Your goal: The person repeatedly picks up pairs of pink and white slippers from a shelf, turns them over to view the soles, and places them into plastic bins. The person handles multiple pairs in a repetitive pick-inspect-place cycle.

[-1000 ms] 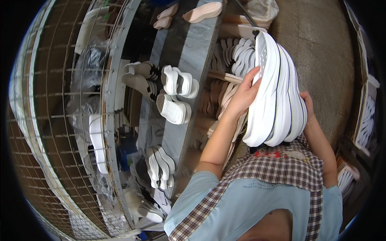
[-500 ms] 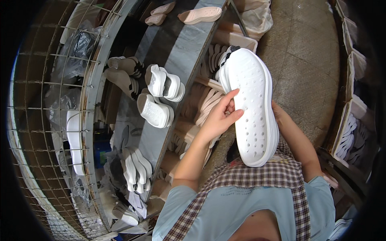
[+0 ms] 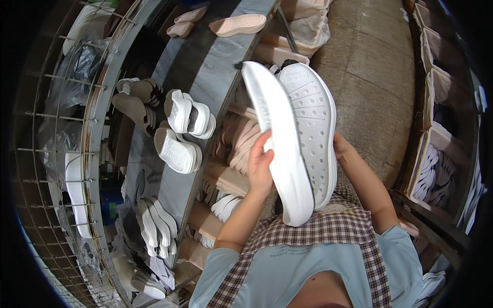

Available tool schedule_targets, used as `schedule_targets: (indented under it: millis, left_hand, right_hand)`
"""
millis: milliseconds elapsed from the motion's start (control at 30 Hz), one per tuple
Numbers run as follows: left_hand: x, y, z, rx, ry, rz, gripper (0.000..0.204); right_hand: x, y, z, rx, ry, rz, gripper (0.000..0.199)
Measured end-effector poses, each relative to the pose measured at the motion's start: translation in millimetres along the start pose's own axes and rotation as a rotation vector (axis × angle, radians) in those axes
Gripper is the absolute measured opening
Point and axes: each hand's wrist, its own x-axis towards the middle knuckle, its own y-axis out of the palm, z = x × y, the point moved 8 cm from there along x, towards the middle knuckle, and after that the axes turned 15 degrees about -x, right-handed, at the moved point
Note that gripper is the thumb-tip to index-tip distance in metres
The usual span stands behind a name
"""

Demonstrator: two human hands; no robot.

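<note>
My left hand [image 3: 261, 167] grips a white foam shoe sole [image 3: 285, 159] by its left edge, fingers and thumb closed on it. This sole is tilted on its side, so its smooth flank shows. Right beside it, a second shoe sole [image 3: 318, 123], white-rimmed with a pale grey face full of small round holes, is held by my right hand [image 3: 341, 146] at its right edge. Most of the right fingers are hidden behind that sole. Dark material shows at the far ends of both soles. Their near ends reach my checked apron [image 3: 308, 232].
On the grey shelf [image 3: 228, 49] to the left lie white soles [image 3: 178, 149], brown-grey soles [image 3: 134, 110] and pink soles [image 3: 239, 24]. Wire mesh [image 3: 56, 151] borders the far left. Crates of pink soles [image 3: 240, 143] stand below the shelf; crates of white soles [image 3: 434, 172] line the right.
The soles have come apart: the left one has swung left and turned onto its side, uncovering the holed grey face of the other. My left hand has moved left and slightly down.
</note>
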Motion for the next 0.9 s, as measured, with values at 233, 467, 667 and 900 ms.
schedule_targets:
  millis: [233, 467, 667, 900]
  left_hand:
    - [7.9, -1.1, 3.6, 0.049, -0.093, 0.046, 0.042]
    - [22.5, 3.5, 33.8, 0.388, -0.304, 0.042, 0.059]
    - [16.5, -9.4, 52.2, -0.015, -0.581, 0.095, 0.062]
    - [6.7, -24.2, 58.3, -0.25, -0.551, -0.099, 0.055]
  right_hand:
    - [-6.4, -2.2, 9.4, -0.01, -0.042, -0.014, 0.102]
    - [-13.9, -9.2, 18.4, -0.249, -0.06, -0.227, 0.119]
    - [-23.7, -9.6, 27.7, -0.356, -0.119, -0.316, 0.117]
    - [-23.8, -18.7, 13.7, -0.206, -0.076, -0.225, 0.115]
